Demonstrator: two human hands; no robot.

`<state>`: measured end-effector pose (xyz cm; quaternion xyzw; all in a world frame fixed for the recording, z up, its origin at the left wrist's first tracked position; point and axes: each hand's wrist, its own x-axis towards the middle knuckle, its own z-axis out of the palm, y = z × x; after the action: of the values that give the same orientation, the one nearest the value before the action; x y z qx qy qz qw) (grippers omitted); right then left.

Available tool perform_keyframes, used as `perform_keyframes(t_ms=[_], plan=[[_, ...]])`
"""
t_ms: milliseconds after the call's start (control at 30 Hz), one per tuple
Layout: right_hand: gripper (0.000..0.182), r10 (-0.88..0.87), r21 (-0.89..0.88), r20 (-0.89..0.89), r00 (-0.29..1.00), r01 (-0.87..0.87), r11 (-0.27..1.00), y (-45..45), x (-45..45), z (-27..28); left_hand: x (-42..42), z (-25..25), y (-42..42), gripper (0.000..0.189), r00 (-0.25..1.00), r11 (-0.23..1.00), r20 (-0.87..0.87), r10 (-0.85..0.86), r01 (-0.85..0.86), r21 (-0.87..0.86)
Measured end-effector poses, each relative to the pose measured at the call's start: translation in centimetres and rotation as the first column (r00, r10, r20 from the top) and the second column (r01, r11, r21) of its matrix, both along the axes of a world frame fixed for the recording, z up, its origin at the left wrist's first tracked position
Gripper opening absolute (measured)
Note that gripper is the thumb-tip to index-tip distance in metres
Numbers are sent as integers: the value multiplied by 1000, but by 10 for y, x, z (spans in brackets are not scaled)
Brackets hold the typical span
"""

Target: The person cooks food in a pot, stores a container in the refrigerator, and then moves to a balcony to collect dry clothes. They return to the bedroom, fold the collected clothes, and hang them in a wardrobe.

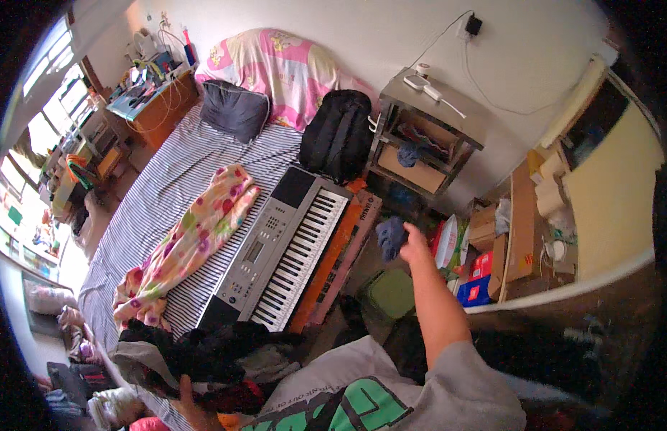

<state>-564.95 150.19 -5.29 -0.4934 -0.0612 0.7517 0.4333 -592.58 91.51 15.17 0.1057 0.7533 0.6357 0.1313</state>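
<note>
My right hand (415,245) is stretched out ahead of me over the floor, holding a crumpled dark blue cloth (391,238). Low on the left, my left hand (192,405) is against a heap of dark clothes (209,347), its thumb up. The heap, black and grey, lies at the near end of the bed, and it hides the fingers, so their grip is unclear. Beyond the heap, a silver electronic keyboard (252,253) lies on the striped bed sheet (166,156). Beside the keyboard is a bunched floral blanket (191,237).
A Yamaha box (360,215) lies along the keyboard's right side. Below my right arm is a green stool (390,291). Against the wall stands a bedside shelf (436,108). A black backpack (336,134) and a grey pillow (235,110) rest on the bed. Cardboard boxes (527,226) fill the right side.
</note>
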Motion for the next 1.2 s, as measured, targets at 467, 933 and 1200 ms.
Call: perform_keyframes(t_ms=[467, 933, 1200], plan=[[39, -185, 255, 238, 954, 122, 959, 334, 17, -4, 55, -3, 126, 61, 821, 833, 296, 489, -540, 122], [21, 911, 460, 390, -132, -829, -317, -107, -210, 19, 137, 40, 114, 86, 584, 583, 78, 808, -812, 35], [23, 754, 357, 386, -531, -668, -653, -250, -229, 90, 165, 74, -31, 74, 184, 158, 59, 981, -940, 303]])
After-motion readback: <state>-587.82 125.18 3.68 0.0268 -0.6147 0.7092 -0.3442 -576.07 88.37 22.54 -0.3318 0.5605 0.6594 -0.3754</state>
